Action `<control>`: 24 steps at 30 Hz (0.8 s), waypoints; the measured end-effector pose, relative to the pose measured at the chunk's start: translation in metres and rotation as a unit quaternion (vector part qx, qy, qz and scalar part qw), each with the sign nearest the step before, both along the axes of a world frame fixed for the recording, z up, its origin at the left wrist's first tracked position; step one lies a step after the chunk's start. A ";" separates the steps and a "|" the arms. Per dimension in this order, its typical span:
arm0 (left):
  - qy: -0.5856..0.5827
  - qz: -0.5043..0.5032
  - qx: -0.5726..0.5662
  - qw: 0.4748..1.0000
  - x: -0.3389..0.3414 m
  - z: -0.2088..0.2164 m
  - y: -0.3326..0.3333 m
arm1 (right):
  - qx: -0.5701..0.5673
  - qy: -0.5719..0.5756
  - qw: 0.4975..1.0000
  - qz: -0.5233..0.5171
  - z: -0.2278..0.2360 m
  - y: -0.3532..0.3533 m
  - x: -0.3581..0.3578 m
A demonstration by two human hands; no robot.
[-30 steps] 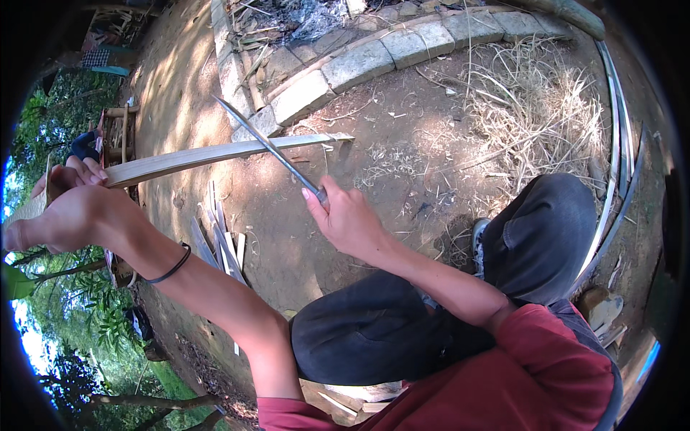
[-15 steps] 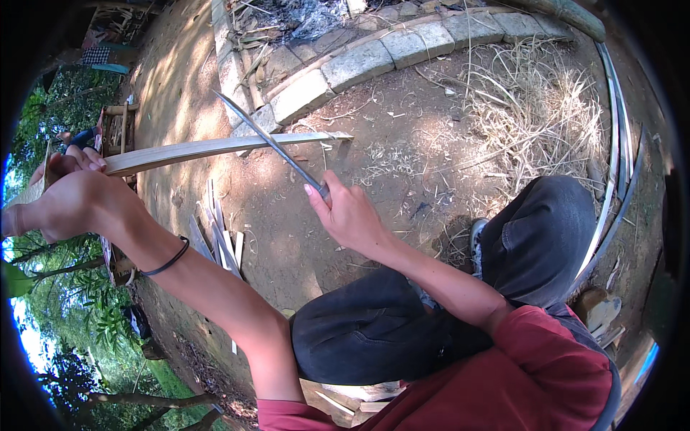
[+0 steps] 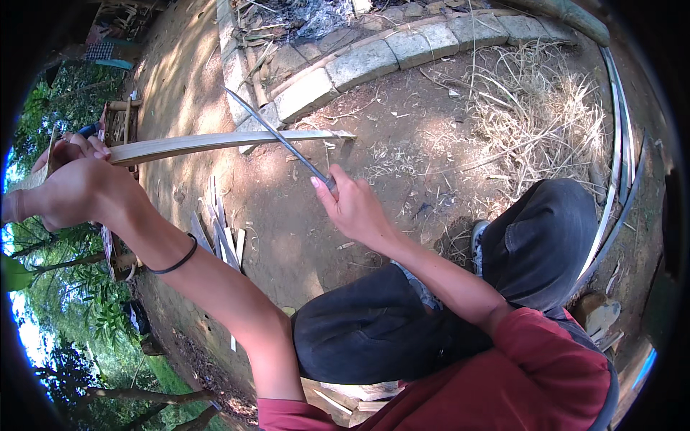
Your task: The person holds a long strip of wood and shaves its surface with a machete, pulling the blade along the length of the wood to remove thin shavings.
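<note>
Shifted slightly rightward since half a second ago, the slim dark blade [image 3: 269,128] now crosses the pale strip [image 3: 187,146] a little nearer its far end; the right hand [image 3: 357,208] has gone with it. Head view, the only one I have on my remote feed: the strip runs from the left hand [image 3: 74,179] out over the ground [image 3: 302,223], its far tip free; whether that tip touches earth, I cannot tell. Left fingers are curled tightly about the near end; the forearm is stretched well out, presumably to leave the strip's length clear of the grip. Right fingers are clamped around the blade's base, holding it aslant, which I judge keeps the fist apart from the strip. Blade overlies strip; contact I cannot confirm. Loose slats [image 3: 224,233] lie below the strip in view and curly shavings [image 3: 543,118] at upper right, both apart from the hands, probably so set to leave elbow room.
</note>
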State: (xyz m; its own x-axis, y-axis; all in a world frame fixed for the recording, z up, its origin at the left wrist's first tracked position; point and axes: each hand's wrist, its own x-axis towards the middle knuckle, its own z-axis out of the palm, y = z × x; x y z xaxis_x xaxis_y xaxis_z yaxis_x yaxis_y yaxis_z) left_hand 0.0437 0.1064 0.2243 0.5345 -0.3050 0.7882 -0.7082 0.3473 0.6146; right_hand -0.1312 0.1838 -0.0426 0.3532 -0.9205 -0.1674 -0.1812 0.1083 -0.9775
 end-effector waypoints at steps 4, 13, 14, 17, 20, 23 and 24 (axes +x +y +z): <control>0.021 0.051 -0.012 0.998 -0.052 -0.008 -0.007 | 0.052 0.144 0.987 -0.055 -0.137 -0.013 -0.008; -0.041 0.036 -0.049 0.997 -0.026 -0.007 -0.012 | -0.007 -0.009 1.000 -0.010 -0.004 -0.010 0.002; -0.097 0.039 -0.053 0.993 -0.010 -0.004 -0.010 | -0.011 -0.029 1.000 0.001 0.003 -0.006 0.005; -0.121 0.010 -0.096 0.988 -0.006 -0.003 -0.020 | -0.017 0.039 0.999 -0.027 -0.056 0.004 0.017; -0.082 0.028 -0.106 0.991 -0.004 -0.002 -0.019 | 0.007 0.148 0.987 -0.054 -0.128 -0.001 0.006; -0.020 0.049 -0.074 0.996 -0.025 -0.001 -0.008 | 0.041 0.139 0.989 -0.036 -0.116 -0.009 0.000; -0.003 0.056 -0.056 0.997 -0.024 -0.004 -0.006 | 0.041 0.119 0.992 -0.033 -0.103 -0.006 0.003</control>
State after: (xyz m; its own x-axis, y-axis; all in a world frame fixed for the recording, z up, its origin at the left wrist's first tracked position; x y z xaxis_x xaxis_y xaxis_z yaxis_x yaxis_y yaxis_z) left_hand 0.0202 0.1008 0.2202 0.5560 -0.1546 0.8167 -0.7493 0.3320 0.5730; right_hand -0.1286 0.1774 -0.1453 0.2334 -0.9204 -0.3137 -0.3951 0.2050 -0.8955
